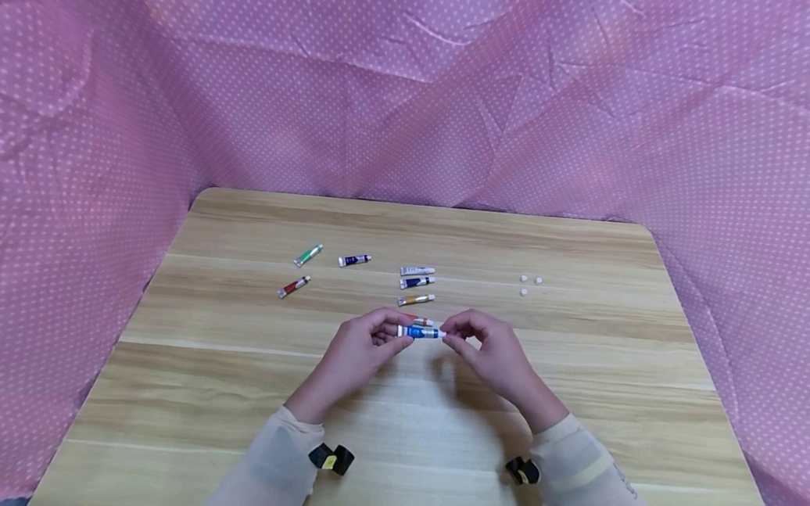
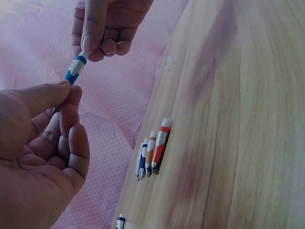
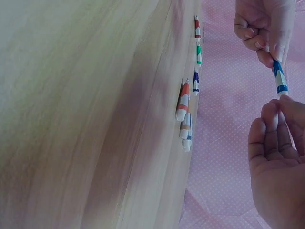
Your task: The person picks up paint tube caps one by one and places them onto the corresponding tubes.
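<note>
Both hands were raised just above the wooden table point(image 1: 394, 409), sharing one blue paint tube point(image 1: 420, 332) held level between them. The left hand point(image 1: 359, 352) pinched the tube's tail end between thumb and curled fingers; the right hand point(image 1: 490, 353) had its fingertips closed on the cap end. Whether the cap was on, loosened or off could not be told from any view. Just beyond the hands lay a red-orange tube point(image 1: 420, 320), then an ochre tube point(image 1: 416, 300), a dark blue tube point(image 1: 416, 283) and a white tube point(image 1: 417, 271), stacked in a tidy column. Farther off, beyond and to the left of the left hand, lay a violet tube point(image 1: 354, 260), a green tube point(image 1: 308, 255) and a red tube point(image 1: 294, 286), loosely spread. Beyond the right hand and to its right sat three small white caps point(image 1: 530, 284), apart from all tubes. Judged progress: three caps off, several tubes remaining. No box or tray was in view.
</note>
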{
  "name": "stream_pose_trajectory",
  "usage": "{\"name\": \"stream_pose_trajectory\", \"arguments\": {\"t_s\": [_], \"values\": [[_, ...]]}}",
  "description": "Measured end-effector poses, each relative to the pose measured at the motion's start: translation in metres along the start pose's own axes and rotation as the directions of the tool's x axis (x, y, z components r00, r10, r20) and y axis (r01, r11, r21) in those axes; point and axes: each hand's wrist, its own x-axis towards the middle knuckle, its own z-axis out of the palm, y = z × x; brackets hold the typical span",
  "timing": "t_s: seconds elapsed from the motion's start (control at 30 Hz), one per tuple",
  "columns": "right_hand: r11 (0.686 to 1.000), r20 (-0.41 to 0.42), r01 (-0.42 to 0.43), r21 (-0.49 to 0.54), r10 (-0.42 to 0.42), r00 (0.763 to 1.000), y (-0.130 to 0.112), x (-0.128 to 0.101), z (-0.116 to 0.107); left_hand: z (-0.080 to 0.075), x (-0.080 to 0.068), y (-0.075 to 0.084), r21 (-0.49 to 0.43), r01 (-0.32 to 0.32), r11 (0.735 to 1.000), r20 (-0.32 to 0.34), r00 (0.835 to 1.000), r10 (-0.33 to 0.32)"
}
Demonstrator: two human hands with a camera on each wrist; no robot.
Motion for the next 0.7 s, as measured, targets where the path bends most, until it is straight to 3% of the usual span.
{"name": "stream_pose_trajectory", "arguments": {"t_s": [0.17, 0.4, 0.7], "values": [[1.0, -0.008, -0.01, -0.004, 0.01, 1.0, -0.001, 0.0, 0.001, 0.002, 0.0, 0.0, 0.006, 0.015, 1.0, 0.01, 1.0, -0.015], [0.997, 0.071, -0.081, 0.007, 0.08, 0.994, 0.004, -0.002, 0.002, 0.005, -0.001, -0.002, 0.055, 0.015, 0.998, 0.018, 1.0, -0.016], [0.988, 0.127, -0.154, -0.034, 0.157, 0.979, 0.007, 0.001, 0.009, 0.011, 0.001, -0.009, 0.173, -0.027, 0.985, 0.006, 1.0, 0.027]]}}
